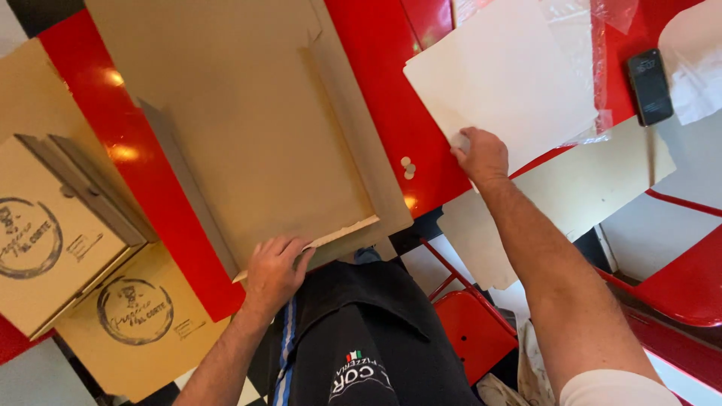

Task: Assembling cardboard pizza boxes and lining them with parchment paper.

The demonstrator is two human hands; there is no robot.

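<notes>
A pizzeria or takeaway shop is suggested: flat and folded cardboard pizza boxes [60, 233] are stacked on a glossy red tabletop [391, 98], red chairs [474, 331] and a checkered floor [252, 387] are seen below.
</notes>
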